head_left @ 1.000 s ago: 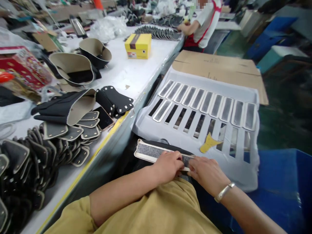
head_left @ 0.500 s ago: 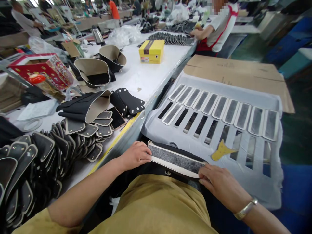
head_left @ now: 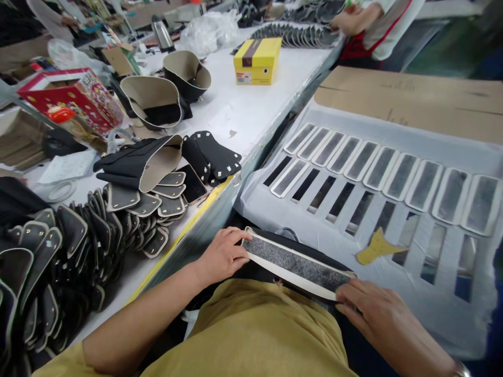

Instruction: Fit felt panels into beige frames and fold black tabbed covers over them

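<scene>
A long black piece with a grey fuzzy strip [head_left: 293, 262] edged in white is held level in front of my waist. My left hand [head_left: 226, 254] pinches its left end between thumb and fingers. At the right end, my right hand [head_left: 365, 301] is closed on the corner, thumb below and fingers above. The underside of the piece is hidden. Just beyond lies a slotted grey-covered rack [head_left: 251, 201], with a row of white-edged grey panels [head_left: 360, 161] on it. A yellow star-like scrap [head_left: 377, 248] rests on the rack near my right hand.
On the white table [head_left: 255, 110] to the left are a pile of black trimmed flaps [head_left: 74, 230], open black bag bodies [head_left: 151, 99], a phone [head_left: 193, 184] and a yellow box [head_left: 257, 62]. Flat cardboard [head_left: 412, 94] lies behind the rack. A co-worker's arm [head_left: 357, 20] is at the far right.
My view has tilted down and shifted, so the table and rack sit differently in the picture. Both hands keep hold of the strip's ends, and its right end now hangs slightly lower in view.
</scene>
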`<action>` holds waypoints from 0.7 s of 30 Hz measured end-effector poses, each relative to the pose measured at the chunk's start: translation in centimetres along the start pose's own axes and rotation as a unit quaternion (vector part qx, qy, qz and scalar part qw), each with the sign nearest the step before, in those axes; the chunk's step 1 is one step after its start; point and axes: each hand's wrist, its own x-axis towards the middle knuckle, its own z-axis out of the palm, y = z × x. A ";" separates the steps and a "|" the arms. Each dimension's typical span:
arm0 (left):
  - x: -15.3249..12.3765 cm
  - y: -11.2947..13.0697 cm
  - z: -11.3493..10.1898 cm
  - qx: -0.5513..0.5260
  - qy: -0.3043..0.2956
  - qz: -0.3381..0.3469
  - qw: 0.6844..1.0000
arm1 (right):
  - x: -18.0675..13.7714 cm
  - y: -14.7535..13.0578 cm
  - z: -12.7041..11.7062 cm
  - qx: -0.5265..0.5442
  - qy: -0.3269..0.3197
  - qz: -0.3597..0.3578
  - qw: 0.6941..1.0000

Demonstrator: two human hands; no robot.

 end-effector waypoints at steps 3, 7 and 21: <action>-0.4 0.0 0.4 0.007 0.024 0.014 1.000 | 0.1 0.3 0.1 0.002 0.000 -0.005 1.000; -1.0 -0.8 0.9 -0.012 0.049 0.076 0.996 | 0.1 0.6 0.2 0.009 0.008 -0.025 1.000; -0.5 -0.8 0.9 0.007 0.044 0.017 0.999 | 0.8 -0.3 0.2 -0.050 0.086 -0.036 0.994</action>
